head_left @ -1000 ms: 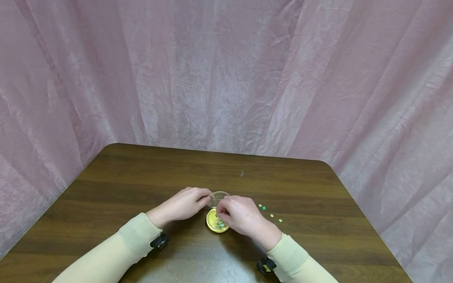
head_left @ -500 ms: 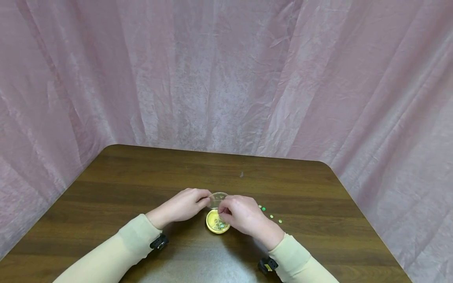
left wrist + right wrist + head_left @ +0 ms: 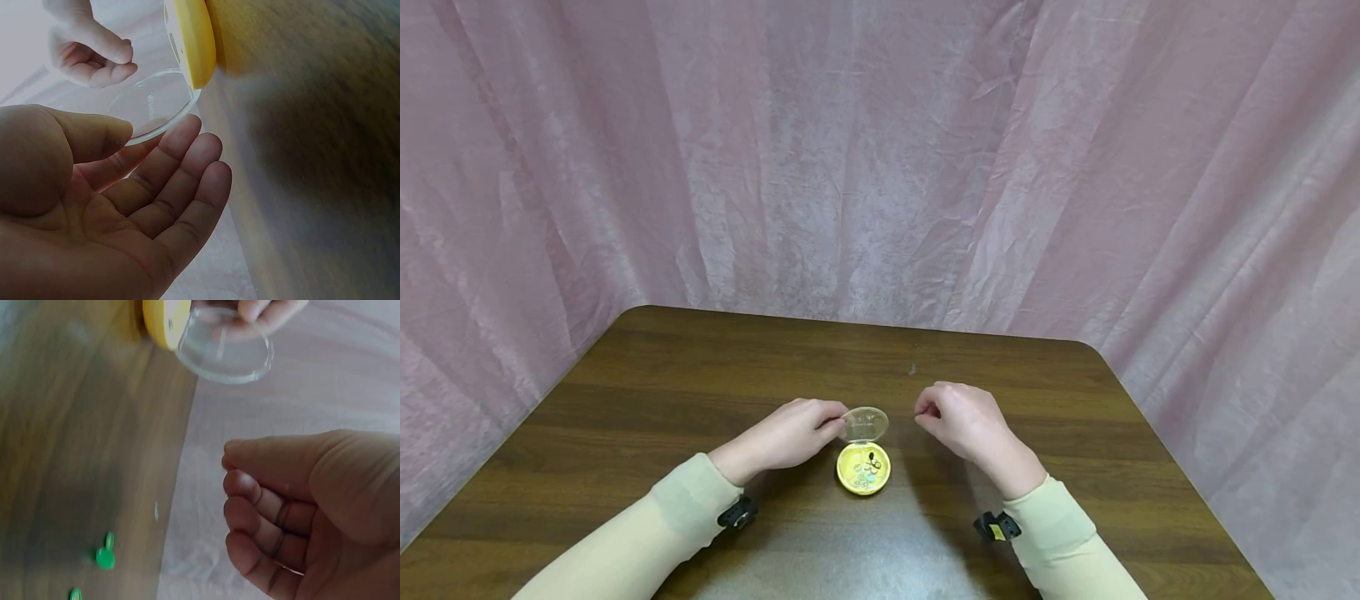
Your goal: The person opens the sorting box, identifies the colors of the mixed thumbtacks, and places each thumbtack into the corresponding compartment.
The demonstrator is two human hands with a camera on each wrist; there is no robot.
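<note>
A small round yellow case (image 3: pixel 863 468) lies on the table with its clear hinged lid (image 3: pixel 867 423) raised. Several small buttons, one light blue and one dark, lie in the case. My left hand (image 3: pixel 797 431) pinches the lid's left edge between thumb and index finger; the other fingers stay half bent in the left wrist view. To the right of the case, my right hand (image 3: pixel 966 421) is above the table, fingers curled and thumb tip against the index finger, with nothing visible in its grip. In the right wrist view, green buttons (image 3: pixel 105 558) lie on the table below this hand.
The brown wooden table (image 3: pixel 715 367) has a pink curtain (image 3: pixel 880 167) behind it. A small pale mark (image 3: pixel 912 369) shows on the wood beyond the case. In the head view the right hand and forearm cover the loose buttons.
My right hand has moved from over the case to the right and away from me, uncovering the case and lid. My left hand has kept its hold on the lid.
</note>
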